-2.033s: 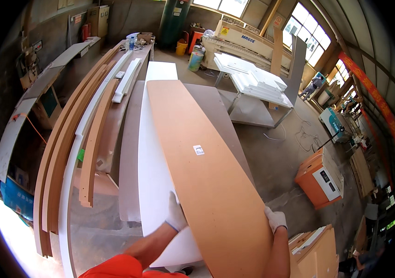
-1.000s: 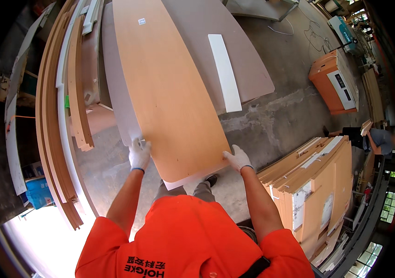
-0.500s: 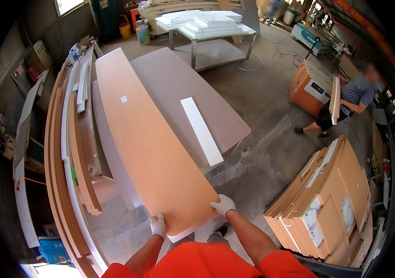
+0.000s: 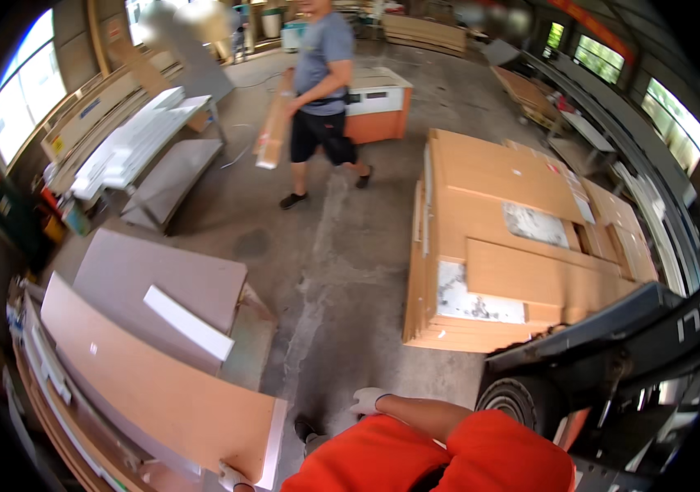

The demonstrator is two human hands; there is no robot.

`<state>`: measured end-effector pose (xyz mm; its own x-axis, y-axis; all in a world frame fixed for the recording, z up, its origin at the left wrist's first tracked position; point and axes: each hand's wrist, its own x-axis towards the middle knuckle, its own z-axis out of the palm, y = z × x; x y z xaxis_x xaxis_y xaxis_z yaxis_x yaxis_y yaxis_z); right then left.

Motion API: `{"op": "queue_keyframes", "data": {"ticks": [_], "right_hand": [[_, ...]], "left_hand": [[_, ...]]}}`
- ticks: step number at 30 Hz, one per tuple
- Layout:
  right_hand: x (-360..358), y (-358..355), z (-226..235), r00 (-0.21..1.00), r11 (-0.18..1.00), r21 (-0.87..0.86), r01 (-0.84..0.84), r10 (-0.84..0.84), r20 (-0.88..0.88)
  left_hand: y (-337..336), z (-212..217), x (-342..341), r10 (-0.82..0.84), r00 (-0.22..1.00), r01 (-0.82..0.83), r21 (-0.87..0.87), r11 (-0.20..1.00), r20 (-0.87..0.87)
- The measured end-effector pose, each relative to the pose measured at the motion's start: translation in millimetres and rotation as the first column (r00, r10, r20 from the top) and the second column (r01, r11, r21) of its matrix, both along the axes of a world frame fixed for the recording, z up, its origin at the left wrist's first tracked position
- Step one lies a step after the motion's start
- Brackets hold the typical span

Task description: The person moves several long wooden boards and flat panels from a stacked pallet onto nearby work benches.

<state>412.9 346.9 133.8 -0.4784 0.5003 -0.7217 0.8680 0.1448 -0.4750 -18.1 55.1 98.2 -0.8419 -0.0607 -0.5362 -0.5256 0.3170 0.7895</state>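
Observation:
A long wood-coloured board (image 4: 157, 369) with a pale end edge slants across the lower left, over larger mauve panels (image 4: 153, 266). My left hand (image 4: 237, 477), in a white glove, grips the board's near end, its thumb on the top face and its other fingers mostly hidden. In front of my body, away from the board, my gloved right hand (image 4: 368, 401) is open and holds nothing I can see. A narrow white strip (image 4: 190, 322) lies on the mauve panels, beyond the board.
A large stack of wood-coloured panels (image 4: 530, 271) stands to the right, with a dark vehicle (image 4: 604, 344) beside it. Ahead, a person (image 4: 321, 90) carries boards (image 4: 274, 123) past an orange-and-white machine (image 4: 378, 107). White panels (image 4: 136, 135) lie on a metal table at left.
My view has turned right. My right hand has let go of the board and come in front of my body; my left stays at its end. The person with boards now walks ahead of me.

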Motion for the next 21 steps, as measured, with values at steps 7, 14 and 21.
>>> {"op": "queue_keyframes", "data": {"ticks": [7, 14, 21], "right_hand": [[168, 36, -24, 0.892, 0.886, 0.134, 0.445, -0.452, 0.024], [161, 100, -24, 0.749, 0.736, 0.145, 0.662, -0.642, -0.164], [197, 187, -56, 0.400, 0.409, 0.061, 0.910, -0.830, -0.389]], "left_hand": [[94, 21, 24, -0.633, 0.633, -0.037, -0.835, 0.549, -0.445], [300, 53, 66, -0.819, 0.041, 0.326, -0.767, 0.553, -0.573], [491, 68, 95, -0.766, -0.127, 0.650, -0.636, 0.416, -0.630]]}}
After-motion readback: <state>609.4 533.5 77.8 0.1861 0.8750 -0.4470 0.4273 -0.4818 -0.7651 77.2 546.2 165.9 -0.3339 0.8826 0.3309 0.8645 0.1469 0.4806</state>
